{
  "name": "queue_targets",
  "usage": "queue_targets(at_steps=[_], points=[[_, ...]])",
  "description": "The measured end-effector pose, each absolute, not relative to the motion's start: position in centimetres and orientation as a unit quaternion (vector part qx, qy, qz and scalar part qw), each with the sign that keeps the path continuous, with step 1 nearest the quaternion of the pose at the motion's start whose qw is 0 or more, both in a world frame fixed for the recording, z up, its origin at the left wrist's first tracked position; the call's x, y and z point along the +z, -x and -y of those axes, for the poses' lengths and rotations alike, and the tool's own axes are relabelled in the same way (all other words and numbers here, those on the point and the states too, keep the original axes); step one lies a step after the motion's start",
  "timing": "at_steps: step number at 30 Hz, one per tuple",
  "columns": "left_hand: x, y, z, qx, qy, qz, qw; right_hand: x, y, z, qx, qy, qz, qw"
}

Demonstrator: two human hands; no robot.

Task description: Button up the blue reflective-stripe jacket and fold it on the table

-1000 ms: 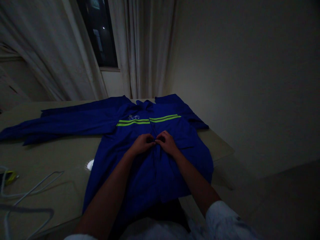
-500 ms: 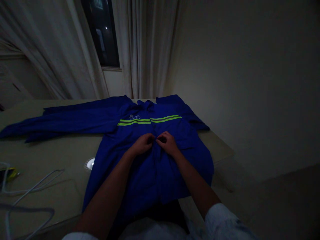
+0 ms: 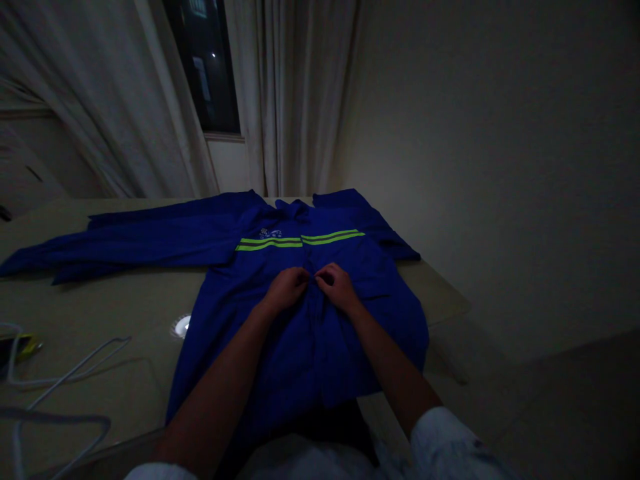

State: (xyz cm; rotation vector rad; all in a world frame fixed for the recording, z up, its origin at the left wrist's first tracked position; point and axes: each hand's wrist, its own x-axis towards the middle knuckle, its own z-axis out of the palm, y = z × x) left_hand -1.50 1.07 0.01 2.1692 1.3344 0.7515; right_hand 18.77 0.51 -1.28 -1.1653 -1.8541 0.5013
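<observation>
Blue work jacket [image 3: 300, 333] lies flat, front up, on the desk [image 3: 100, 313], collar at 12 o'clock toward the window [image 3: 215, 67], hem hanging over the near edge at 6. Two lime stripes [image 3: 300, 240] cross the chest, w/ a small pale logo [image 3: 270, 233] just above them on the 9 o'clock side. One long sleeve [image 3: 125, 243] stretches flat toward 9 o'clock. The other sleeve [image 3: 385, 240], at 2 o'clock, drops off the desk's right edge & is mostly out of sight

Both hands meet at the jacket's centre front, just below the stripes. The left hand [image 3: 285, 288] has its fingers curled in, tips pressed together & pinching the cloth at the front opening. The right hand [image 3: 336, 285] is bent the same way, pinching the opposite edge. The two sets of fingertips are nearly touching. Too dark to tell whether a button or zip sits between them. Bare forearms run down to 6 o'clock & cover part of the jacket's lower front

Around it: a small round white thing [image 3: 179, 327] on the desk just beside the jacket's edge, approx 8 o'clock of the hands. Further out at 8 o'clock, white wire hangers [image 3: 80, 363] lie on the desk, well apart from the jacket. A yellowish item [image 3: 25, 347] sits at the far 9 o'clock edge, partly cut off. Pale curtains [image 3: 290, 100] flank the window; bare wall [image 3: 500, 167] fills the 3 o'clock side
</observation>
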Motion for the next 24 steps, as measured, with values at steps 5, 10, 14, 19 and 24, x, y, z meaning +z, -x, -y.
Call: queue_targets(at_steps=[5, 10, 14, 19, 24], points=[[-0.32, 1.53, -1.22, 0.282, -0.809, -0.466, 0.219, -1.40, -18.88, -0.70, 0.207, 0.476, 0.731, 0.442], [-0.54, 1.65, -1.44, 0.310, -0.812, -0.434, 0.236, -1.34, -18.96, -0.80, 0.219, 0.481, 0.716, 0.456], [-0.73, 1.70, -1.56, 0.327, -0.808, -0.415, 0.260, -1.28, -18.99, -0.81, 0.221, 0.479, 0.710, 0.466], [-0.85, 1.76, -1.59, 0.359, -0.806, -0.389, 0.265, -1.31, -18.98, -0.79, 0.218, 0.476, 0.705, 0.478], [-0.75, 1.46, -1.36, 0.383, -0.792, -0.405, 0.249, -1.51, -18.85, -0.94, 0.223, 0.485, 0.697, 0.480]])
